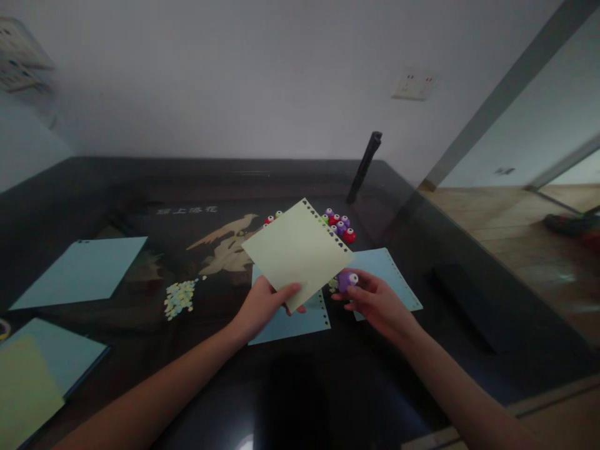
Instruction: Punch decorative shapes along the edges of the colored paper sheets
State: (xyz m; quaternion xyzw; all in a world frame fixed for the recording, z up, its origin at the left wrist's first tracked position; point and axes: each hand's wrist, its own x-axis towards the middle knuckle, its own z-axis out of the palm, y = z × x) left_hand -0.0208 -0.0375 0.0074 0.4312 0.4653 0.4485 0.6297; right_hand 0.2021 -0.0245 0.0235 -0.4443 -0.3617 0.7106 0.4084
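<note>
My left hand (272,298) grips a pale yellow sheet of paper (295,250) by its near corner, thumb on top. A row of small punched shapes runs along the sheet's upper right edge. In my right hand (375,303) is a purple craft punch (345,281) with a white button, just off the sheet's right corner. Below the sheet lies a blue sheet (293,326) with punched holes on its right edge. Another punched blue sheet (387,275) lies partly behind my right hand. Several red, purple and green punches (338,224) sit beyond the yellow sheet, which hides some of them.
Paper cutouts (179,299) form a small pile left of my hands. A blue sheet (84,272) lies at the left, with a stack of blue and yellow paper (32,381) nearer me. A black stick-like object (364,167) stands at the back of the dark glossy table (210,400).
</note>
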